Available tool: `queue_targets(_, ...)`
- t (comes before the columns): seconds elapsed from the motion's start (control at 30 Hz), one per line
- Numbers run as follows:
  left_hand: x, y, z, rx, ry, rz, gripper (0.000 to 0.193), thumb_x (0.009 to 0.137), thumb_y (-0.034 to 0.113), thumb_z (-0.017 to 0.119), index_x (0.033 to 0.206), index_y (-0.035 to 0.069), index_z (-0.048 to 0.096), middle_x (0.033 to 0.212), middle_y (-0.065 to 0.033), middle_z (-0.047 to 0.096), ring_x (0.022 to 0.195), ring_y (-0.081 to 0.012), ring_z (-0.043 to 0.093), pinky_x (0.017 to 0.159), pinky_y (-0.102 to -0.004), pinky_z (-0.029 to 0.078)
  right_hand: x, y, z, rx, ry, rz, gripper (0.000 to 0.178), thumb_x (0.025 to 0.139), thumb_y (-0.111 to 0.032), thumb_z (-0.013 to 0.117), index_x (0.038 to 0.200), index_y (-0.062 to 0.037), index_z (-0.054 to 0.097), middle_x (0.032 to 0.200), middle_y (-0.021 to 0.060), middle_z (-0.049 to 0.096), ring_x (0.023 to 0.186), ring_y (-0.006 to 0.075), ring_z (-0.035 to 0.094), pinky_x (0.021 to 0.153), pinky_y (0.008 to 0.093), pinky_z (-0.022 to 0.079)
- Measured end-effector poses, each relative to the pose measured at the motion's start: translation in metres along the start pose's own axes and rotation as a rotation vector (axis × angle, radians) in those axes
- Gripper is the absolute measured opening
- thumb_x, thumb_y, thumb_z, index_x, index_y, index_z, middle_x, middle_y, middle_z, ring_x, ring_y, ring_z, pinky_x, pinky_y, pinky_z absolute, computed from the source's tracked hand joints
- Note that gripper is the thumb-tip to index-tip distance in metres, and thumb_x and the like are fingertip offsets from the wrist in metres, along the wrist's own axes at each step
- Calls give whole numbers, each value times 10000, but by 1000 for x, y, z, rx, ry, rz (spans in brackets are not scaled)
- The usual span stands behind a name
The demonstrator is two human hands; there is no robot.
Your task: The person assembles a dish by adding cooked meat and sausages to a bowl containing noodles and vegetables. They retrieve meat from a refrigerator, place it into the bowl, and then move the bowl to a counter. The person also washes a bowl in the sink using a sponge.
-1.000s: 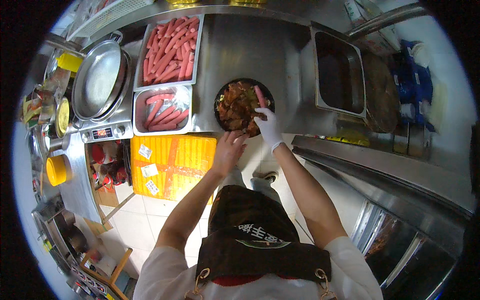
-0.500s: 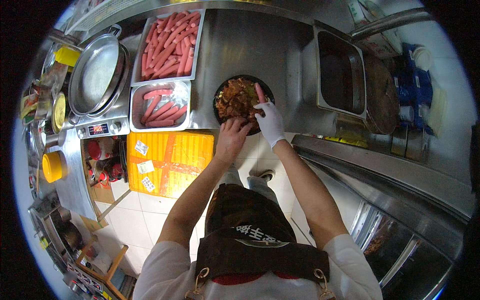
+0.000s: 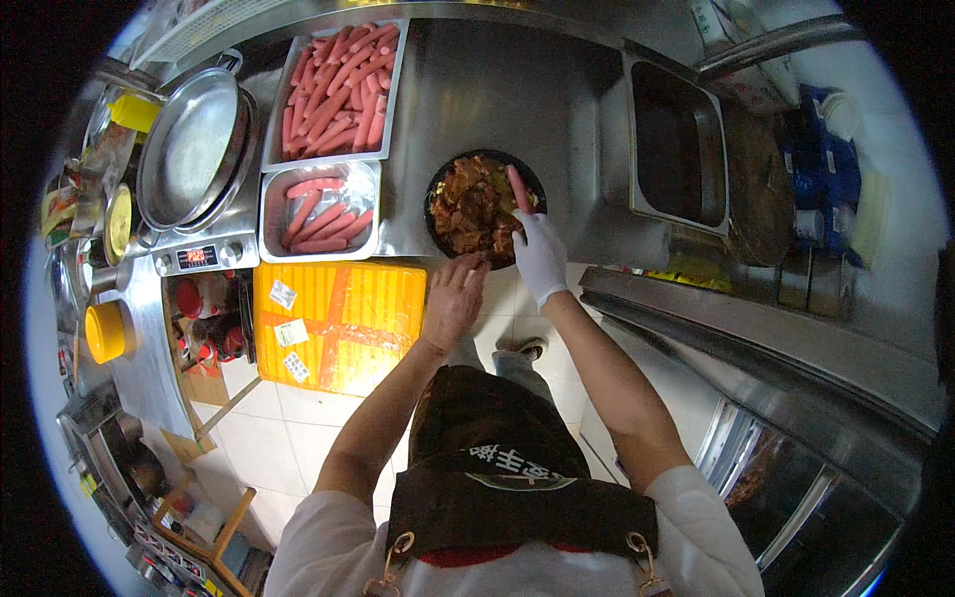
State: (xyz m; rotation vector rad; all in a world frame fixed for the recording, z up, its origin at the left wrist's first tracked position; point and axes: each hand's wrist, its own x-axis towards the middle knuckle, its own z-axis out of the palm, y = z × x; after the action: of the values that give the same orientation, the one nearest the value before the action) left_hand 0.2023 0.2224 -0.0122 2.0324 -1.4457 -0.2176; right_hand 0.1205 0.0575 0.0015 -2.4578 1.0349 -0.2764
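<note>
Black bowl (image 3: 538, 189) of browned meat (image 3: 470, 204) at the steel desk's (image 3: 497, 90) near edge.
The gloved right hand (image 3: 540, 254), fingers partly curled, is at the near end of 1 pink sausage (image 3: 517, 184) inside the bowl's right side; whether it grips cannot be told. The bare left hand (image 3: 456, 298), loosely bent, is by the near rim, any hold unclear.

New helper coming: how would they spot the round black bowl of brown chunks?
Find the long grey steel counter. The round black bowl sits at its near edge, a white-gloved right hand at its rim. Round and dark, it stands apart from the rectangular silver trays of pink sausages to its left.
</note>
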Motion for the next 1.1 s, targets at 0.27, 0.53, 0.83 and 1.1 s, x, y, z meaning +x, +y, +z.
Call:
queue_targets(0.27, 7, -15, -14, -81, 228, -264, 368, 757, 65, 605, 1110, 47, 504, 1068, -153, 481, 981, -351, 446, 851, -438, 380, -15, -9, 9, 72, -11, -63, 423, 771, -129, 644, 1165, -40, 518, 1038, 173, 561, 964, 347, 537, 823, 423, 437)
queue_targets(0.53, 47, -9, -7, 301, 43, -118, 257, 724, 157, 612, 969, 102, 556, 932, -86, 496, 911, -263, 473, 755, -372, 381, -24, -20, 12, 66, -63, 72, 441, 722, -139, 694, 1120, -46, 527, 1051, 164, 573, 1013, 335, 524, 847, 407, 434)
queue_targets(0.83, 66, -18, -13, 423, -108, 216, 352, 761, 151, 549, 1112, 146, 572, 941, -82, 493, 928, -235, 487, 768, -349, 392, -19, -19, 14, 26, -20, 0, 466, 686, -60, 665, 1127, -44, 512, 999, 168, 561, 966, 347, 524, 813, 423, 438)
queue_targets(1.1, 81, -13, -16, 443, -283, 111, 363, 762, 147, 583, 1125, 156, 582, 1014, -104, 506, 1022, -268, 493, 835, -371, 412, -30, -8, 14, 168, 35, 66, 461, 718, -55, 650, 1157, -57, 510, 1042, 152, 551, 983, 347, 512, 849, 417, 420)
